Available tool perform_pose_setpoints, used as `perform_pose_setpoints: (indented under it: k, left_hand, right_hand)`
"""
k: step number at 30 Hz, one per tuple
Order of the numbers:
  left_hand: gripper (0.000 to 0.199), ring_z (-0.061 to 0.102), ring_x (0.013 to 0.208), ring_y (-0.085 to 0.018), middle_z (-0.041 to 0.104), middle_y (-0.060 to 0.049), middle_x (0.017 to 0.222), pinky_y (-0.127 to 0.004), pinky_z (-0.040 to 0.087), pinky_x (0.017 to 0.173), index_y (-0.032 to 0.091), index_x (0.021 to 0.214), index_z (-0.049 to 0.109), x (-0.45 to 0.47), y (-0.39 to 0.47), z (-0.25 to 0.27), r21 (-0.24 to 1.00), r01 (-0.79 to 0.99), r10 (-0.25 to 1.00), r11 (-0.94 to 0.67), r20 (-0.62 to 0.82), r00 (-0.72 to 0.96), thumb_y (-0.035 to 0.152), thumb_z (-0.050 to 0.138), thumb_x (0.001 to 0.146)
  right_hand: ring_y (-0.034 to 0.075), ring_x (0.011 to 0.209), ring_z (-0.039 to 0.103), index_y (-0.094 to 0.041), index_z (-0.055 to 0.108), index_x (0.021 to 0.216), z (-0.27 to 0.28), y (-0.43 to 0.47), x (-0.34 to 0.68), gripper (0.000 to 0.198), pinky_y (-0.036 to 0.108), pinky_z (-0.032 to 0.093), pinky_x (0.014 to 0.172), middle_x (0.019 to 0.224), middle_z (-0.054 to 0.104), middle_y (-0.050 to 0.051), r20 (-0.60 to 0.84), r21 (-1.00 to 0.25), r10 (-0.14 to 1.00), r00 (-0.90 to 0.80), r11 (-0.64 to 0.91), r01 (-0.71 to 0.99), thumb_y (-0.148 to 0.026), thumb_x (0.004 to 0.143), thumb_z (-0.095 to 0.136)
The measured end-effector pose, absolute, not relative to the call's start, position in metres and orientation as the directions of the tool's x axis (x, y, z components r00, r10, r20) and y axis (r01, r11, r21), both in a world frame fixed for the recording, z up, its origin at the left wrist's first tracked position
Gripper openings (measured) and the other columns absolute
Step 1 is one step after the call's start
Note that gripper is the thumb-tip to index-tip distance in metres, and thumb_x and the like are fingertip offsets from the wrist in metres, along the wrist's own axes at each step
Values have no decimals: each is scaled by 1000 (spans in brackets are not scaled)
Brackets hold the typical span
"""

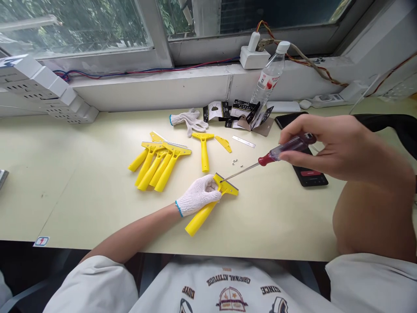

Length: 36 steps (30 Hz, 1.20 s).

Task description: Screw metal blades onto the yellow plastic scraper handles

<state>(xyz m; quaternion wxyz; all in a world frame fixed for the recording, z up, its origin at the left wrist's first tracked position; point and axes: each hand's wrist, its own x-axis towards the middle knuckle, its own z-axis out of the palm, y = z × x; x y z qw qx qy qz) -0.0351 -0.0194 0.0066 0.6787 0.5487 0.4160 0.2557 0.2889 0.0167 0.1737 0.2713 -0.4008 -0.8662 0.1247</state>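
My left hand (199, 194), in a white knitted glove, is closed around the neck of a yellow scraper (203, 216) lying tilted on the table. Bare, my right hand (339, 145) grips a screwdriver (272, 153) with a clear purple and red handle. The screwdriver's tip meets a screw on the scraper's head. Just beyond lie a yellow scraper handle (204, 152), a loose yellow clamp piece (223, 143), a metal blade (244, 141) and several small screws (235, 161). Several scrapers with blades fitted (159, 165) are piled to the left of my left hand.
A white glove (190, 121) and black-and-white packaging (250, 115) lie at the back. A plastic bottle (269, 74) stands behind them. To the right is a phone (309, 171), partly under my right hand. White perforated boxes (45, 89) are stacked at the far left.
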Motion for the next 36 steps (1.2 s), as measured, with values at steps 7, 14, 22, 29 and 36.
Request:
perform_pose_setpoints:
  k: [7,14,22,29,36]
  left_hand:
    - [26,65,83,-16,69,-3,98,-29,51,74,16,106,69,-36,-19,5,961,95,798,259,-269,540,22,71,80]
    - [31,66,85,-17,70,-4,101,-30,53,76,17,109,70,-37,-18,6,961,87,785,263,-266,559,20,72,78]
    - [31,67,86,-17,71,-4,102,-31,54,78,16,110,70,-38,-18,5,962,74,788,263,-258,560,19,72,79]
    - [34,68,93,-19,73,-6,109,-33,55,83,16,116,72,-39,-18,4,967,67,777,246,-238,582,20,73,82]
    - [36,69,85,-19,72,-6,105,-33,56,78,18,114,69,-45,-17,8,953,-17,689,303,-207,695,26,78,81]
  right_hand:
    - [25,96,79,-31,78,110,167,27,299,28,42,66,84,107,80,4,457,-693,719,-524,657,297,-22,86,89]
    - [18,76,72,-21,81,105,148,59,304,42,34,61,66,96,77,7,394,-890,889,-233,432,144,-44,76,101]
    - [15,58,64,-19,66,110,93,103,306,34,30,54,57,73,74,2,-180,-825,984,-19,-140,547,-34,90,88]
    - [28,84,76,-21,70,101,47,118,295,29,37,56,76,84,79,9,-337,-335,941,15,-135,932,-46,91,78]
    - [28,86,78,-21,73,104,71,77,247,41,38,62,75,100,81,12,-245,-616,960,-135,-46,786,-61,97,71]
